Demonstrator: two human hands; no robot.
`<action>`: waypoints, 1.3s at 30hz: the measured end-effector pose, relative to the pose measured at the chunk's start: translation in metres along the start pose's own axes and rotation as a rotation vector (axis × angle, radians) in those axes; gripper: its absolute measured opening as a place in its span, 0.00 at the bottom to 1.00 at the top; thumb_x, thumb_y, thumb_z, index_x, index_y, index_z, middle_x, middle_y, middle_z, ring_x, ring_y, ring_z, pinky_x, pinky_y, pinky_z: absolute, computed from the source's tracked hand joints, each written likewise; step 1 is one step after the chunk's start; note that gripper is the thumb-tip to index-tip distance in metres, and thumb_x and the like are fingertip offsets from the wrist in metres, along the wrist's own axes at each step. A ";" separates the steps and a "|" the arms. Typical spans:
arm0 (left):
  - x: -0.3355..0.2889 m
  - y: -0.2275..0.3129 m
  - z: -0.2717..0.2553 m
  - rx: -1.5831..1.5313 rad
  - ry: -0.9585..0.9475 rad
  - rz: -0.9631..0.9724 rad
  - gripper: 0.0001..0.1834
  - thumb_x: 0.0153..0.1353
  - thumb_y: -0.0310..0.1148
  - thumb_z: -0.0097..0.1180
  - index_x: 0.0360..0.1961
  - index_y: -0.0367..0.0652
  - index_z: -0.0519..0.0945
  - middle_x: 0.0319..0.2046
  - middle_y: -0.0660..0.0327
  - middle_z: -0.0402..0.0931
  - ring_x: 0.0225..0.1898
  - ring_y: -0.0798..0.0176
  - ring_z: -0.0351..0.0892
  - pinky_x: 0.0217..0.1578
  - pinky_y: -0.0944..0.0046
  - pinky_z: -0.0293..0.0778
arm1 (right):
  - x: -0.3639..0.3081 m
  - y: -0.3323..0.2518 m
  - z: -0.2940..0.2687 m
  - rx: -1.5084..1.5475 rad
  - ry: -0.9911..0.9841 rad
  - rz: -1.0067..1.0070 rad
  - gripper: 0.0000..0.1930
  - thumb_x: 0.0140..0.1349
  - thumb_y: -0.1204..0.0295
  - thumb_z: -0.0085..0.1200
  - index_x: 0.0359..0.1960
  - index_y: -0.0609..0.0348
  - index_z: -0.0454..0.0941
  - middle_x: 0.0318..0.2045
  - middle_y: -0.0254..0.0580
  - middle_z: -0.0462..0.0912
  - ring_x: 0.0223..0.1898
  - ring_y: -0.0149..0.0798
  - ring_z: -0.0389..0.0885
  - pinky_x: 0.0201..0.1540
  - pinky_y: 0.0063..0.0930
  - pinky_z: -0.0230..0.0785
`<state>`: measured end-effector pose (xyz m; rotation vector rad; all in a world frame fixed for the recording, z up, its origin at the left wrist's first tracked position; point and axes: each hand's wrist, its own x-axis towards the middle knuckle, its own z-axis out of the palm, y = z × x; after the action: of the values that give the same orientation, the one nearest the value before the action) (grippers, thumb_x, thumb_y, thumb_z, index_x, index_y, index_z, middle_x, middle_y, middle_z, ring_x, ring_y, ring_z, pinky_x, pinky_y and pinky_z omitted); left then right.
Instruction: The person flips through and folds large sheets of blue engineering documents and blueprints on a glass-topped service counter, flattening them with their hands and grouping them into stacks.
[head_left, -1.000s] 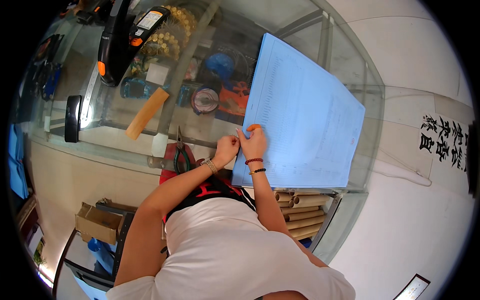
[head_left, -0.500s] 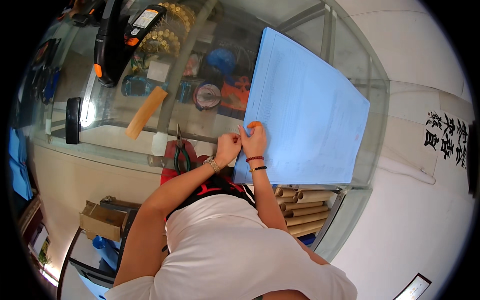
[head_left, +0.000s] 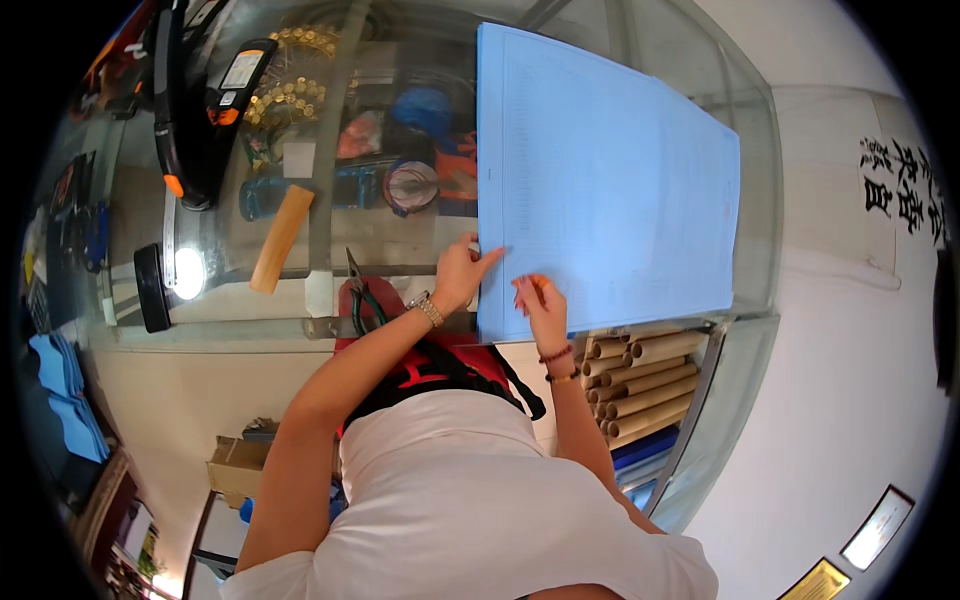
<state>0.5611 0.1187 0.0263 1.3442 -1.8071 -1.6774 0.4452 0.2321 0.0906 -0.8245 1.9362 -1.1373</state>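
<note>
A large stack of blue printed sheets (head_left: 620, 180) lies on the glass counter, with its left edge close to my left hand (head_left: 463, 275). The thumb of that hand presses on top of the sheets, while its fingers curl at the edge, so it grips the margin. Over the near left part of the stack is my right hand (head_left: 543, 315), its fingers drawn together in a pinch. One of its fingertips looks orange. Whatever lies between those fingers, if anything, is too small to make out. Pliers (head_left: 365, 295) with dark green handles rest left of my left wrist.
On the glass counter (head_left: 230, 330) to the left are a wooden strip (head_left: 282, 240), a black case (head_left: 151, 288) and a black-and-orange handheld tool (head_left: 190, 130). Cardboard tubes (head_left: 650, 385) are stacked below the counter's right end. A red-and-black bag (head_left: 430, 365) sits against my waist.
My hands, close together at the sheets' left edge before, have come apart. The right one has shifted right and toward me, while the left thumb now lies on the sheets. The view has turned slightly.
</note>
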 end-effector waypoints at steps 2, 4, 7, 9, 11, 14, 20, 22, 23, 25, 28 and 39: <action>0.002 0.014 0.002 -0.080 0.057 -0.007 0.25 0.57 0.50 0.60 0.35 0.32 0.79 0.20 0.53 0.79 0.21 0.61 0.80 0.24 0.61 0.73 | -0.036 0.010 -0.011 0.259 -0.146 0.300 0.22 0.67 0.55 0.48 0.32 0.66 0.78 0.22 0.36 0.78 0.23 0.26 0.74 0.26 0.19 0.66; 0.011 0.005 0.005 -0.175 -0.017 -0.009 0.25 0.58 0.48 0.60 0.36 0.31 0.78 0.22 0.52 0.80 0.23 0.60 0.80 0.25 0.61 0.74 | -0.067 0.017 -0.014 0.353 -0.286 0.567 0.28 0.67 0.48 0.43 0.29 0.66 0.78 0.24 0.43 0.81 0.24 0.31 0.79 0.28 0.19 0.70; 0.012 -0.004 0.017 -0.255 -0.017 0.044 0.23 0.60 0.45 0.58 0.39 0.30 0.76 0.27 0.49 0.80 0.27 0.58 0.81 0.29 0.60 0.74 | -0.093 0.024 -0.008 0.446 -0.366 0.822 0.30 0.66 0.45 0.43 0.35 0.67 0.76 0.28 0.48 0.82 0.30 0.36 0.82 0.34 0.23 0.74; 0.010 0.000 0.023 -0.235 0.032 0.113 0.21 0.61 0.43 0.56 0.40 0.30 0.75 0.30 0.48 0.80 0.29 0.57 0.81 0.31 0.60 0.74 | -0.104 0.032 0.008 0.619 -0.107 0.681 0.32 0.66 0.45 0.43 0.48 0.68 0.72 0.36 0.51 0.81 0.36 0.43 0.82 0.42 0.30 0.75; 0.003 0.009 0.024 -0.255 -0.013 0.024 0.20 0.62 0.40 0.55 0.42 0.29 0.74 0.35 0.45 0.80 0.35 0.56 0.81 0.36 0.60 0.74 | -0.103 0.035 0.016 0.697 -0.042 0.624 0.33 0.63 0.44 0.47 0.55 0.64 0.66 0.45 0.52 0.78 0.46 0.45 0.80 0.48 0.35 0.72; -0.017 0.012 0.038 -0.275 0.012 0.031 0.20 0.62 0.39 0.55 0.42 0.29 0.73 0.36 0.46 0.80 0.36 0.55 0.81 0.38 0.59 0.74 | -0.105 0.035 0.024 0.947 0.127 0.660 0.29 0.64 0.50 0.51 0.54 0.62 0.67 0.50 0.45 0.75 0.49 0.42 0.77 0.51 0.38 0.69; -0.052 -0.006 0.064 -0.369 0.098 0.097 0.18 0.62 0.38 0.55 0.41 0.29 0.73 0.35 0.45 0.80 0.36 0.54 0.81 0.38 0.58 0.74 | -0.128 0.048 0.021 1.137 0.332 0.521 0.20 0.60 0.61 0.60 0.51 0.50 0.70 0.46 0.33 0.74 0.46 0.34 0.73 0.49 0.37 0.70; -0.052 -0.006 0.065 -0.342 0.086 0.099 0.18 0.62 0.38 0.55 0.41 0.29 0.72 0.34 0.44 0.80 0.36 0.54 0.81 0.38 0.57 0.74 | -0.126 0.061 0.012 1.104 0.327 0.560 0.20 0.60 0.63 0.60 0.51 0.52 0.70 0.46 0.34 0.74 0.46 0.34 0.74 0.49 0.37 0.71; -0.047 -0.006 0.063 -0.274 0.075 0.070 0.18 0.63 0.38 0.54 0.39 0.30 0.71 0.34 0.45 0.79 0.36 0.55 0.80 0.38 0.57 0.73 | -0.127 0.065 0.010 1.066 0.319 0.606 0.19 0.61 0.65 0.59 0.51 0.53 0.69 0.46 0.34 0.74 0.47 0.34 0.74 0.49 0.36 0.73; -0.029 -0.009 0.059 -0.198 0.067 0.049 0.17 0.64 0.38 0.53 0.38 0.30 0.70 0.33 0.46 0.78 0.35 0.56 0.79 0.37 0.57 0.72 | -0.126 0.065 0.010 1.102 0.324 0.622 0.18 0.62 0.67 0.57 0.51 0.56 0.69 0.47 0.35 0.74 0.48 0.36 0.75 0.51 0.35 0.74; 0.013 0.000 0.055 -0.468 0.275 0.086 0.14 0.67 0.36 0.48 0.36 0.33 0.67 0.34 0.47 0.74 0.36 0.56 0.75 0.39 0.57 0.70 | -0.124 0.064 0.009 1.148 0.213 0.634 0.18 0.63 0.68 0.56 0.52 0.57 0.69 0.48 0.36 0.75 0.51 0.37 0.74 0.53 0.36 0.73; 0.081 0.019 0.015 -0.257 0.302 0.028 0.12 0.63 0.32 0.50 0.44 0.34 0.72 0.39 0.50 0.77 0.40 0.54 0.76 0.43 0.59 0.71 | -0.088 0.070 0.036 1.146 0.252 0.533 0.17 0.60 0.71 0.59 0.49 0.56 0.70 0.45 0.38 0.77 0.46 0.42 0.79 0.48 0.40 0.76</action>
<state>0.5012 0.0604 0.0121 1.3656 -1.3848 -1.5333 0.5105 0.3160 0.0392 0.4334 1.1893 -1.7104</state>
